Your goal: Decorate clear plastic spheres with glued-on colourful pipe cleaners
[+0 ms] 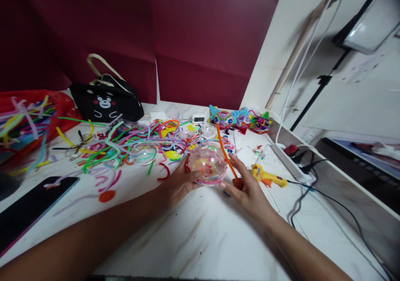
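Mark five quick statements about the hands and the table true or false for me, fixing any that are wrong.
1. The left hand holds the clear plastic dome. True.
2. The yellow glue gun lies to the right of the right hand. True.
3. The right hand holds a green pipe cleaner. False: it holds an orange pipe cleaner.
4. The bag at the back left is white. False: it is a black bag with pale handles.
5. Plugs sit in the white power strip. True.
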Tool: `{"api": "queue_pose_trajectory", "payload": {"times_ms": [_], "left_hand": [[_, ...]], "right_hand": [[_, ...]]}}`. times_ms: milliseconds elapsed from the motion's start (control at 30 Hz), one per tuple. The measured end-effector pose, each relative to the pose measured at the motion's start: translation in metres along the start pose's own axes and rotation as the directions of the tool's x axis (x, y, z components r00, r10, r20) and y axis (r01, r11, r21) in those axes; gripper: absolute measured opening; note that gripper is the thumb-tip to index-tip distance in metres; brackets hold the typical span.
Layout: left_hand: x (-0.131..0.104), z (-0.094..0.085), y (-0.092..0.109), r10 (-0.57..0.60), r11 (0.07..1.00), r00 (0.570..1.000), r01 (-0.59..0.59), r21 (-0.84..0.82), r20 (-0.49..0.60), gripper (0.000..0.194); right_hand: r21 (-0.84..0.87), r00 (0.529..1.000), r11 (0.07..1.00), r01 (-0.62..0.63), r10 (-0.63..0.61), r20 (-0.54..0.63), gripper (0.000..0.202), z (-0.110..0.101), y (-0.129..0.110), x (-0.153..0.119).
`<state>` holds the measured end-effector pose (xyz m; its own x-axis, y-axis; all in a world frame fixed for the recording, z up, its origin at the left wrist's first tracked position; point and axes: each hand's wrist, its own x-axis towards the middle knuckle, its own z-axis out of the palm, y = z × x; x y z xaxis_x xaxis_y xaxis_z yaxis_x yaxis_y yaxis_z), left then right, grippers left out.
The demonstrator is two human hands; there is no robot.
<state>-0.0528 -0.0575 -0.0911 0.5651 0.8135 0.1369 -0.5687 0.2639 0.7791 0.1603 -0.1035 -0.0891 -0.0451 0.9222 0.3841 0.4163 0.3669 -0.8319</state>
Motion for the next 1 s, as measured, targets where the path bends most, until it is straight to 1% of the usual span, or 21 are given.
{"api": "queue_pose_trajectory", "payload": {"times_ms": [100,167,233,333,467,533,600,733,900,1000], "left_hand": [[0.0,0.001,-0.001,-0.003,0.999,1.0,0.004,0.048,-0.025,0.084],[0.0,0.002,-0.002,-0.006,0.996,0.999,0.009,0.091,-0.035,0.084],[0.001,0.004,-0.003,0.013,0.99,0.998,-0.006,0.142,-0.053,0.086],[0.001,0.005,-0.005,0.053,0.972,0.994,-0.03,0.233,-0.095,0.092],[0.001,0.002,-0.006,0.068,0.95,0.994,-0.036,0.309,-0.09,0.098],[0.002,0.0,-0.006,0.068,0.941,0.994,-0.035,0.336,-0.087,0.101],[0.002,-0.002,-0.006,0.057,0.934,0.995,-0.026,0.356,-0.077,0.101],[0.002,-0.002,-0.006,0.07,0.943,0.994,-0.039,0.332,-0.082,0.101],[0.003,0.0,0.0,0.07,0.967,0.989,-0.037,0.253,-0.126,0.085],[0.005,-0.002,0.006,0.092,0.978,0.982,-0.058,0.201,-0.165,0.079]], "right_hand": [[-0.016,0.999,1.0,0.004,-0.004,0.037,0.087,0.0,-0.001,0.0],[-0.038,1.0,0.999,0.004,-0.003,0.025,0.092,0.0,-0.002,0.002],[-0.059,1.0,0.998,0.008,-0.007,0.017,0.096,0.0,-0.004,0.004],[-0.092,0.999,0.995,0.047,-0.046,0.013,0.102,0.001,-0.007,0.007],[-0.102,0.995,0.99,0.096,-0.096,0.004,0.097,0.001,-0.007,0.008],[-0.082,0.996,0.993,0.087,-0.088,-0.012,0.092,0.002,-0.006,0.007],[-0.049,0.998,0.998,0.05,-0.051,-0.033,0.09,0.002,-0.007,0.007],[0.034,0.994,0.999,-0.03,0.034,-0.105,0.089,-0.001,-0.014,0.009],[0.06,0.957,0.996,-0.072,0.085,-0.276,0.086,-0.007,-0.02,0.013],[0.039,0.943,0.993,-0.115,0.122,-0.31,0.088,-0.008,-0.016,0.014]]}}
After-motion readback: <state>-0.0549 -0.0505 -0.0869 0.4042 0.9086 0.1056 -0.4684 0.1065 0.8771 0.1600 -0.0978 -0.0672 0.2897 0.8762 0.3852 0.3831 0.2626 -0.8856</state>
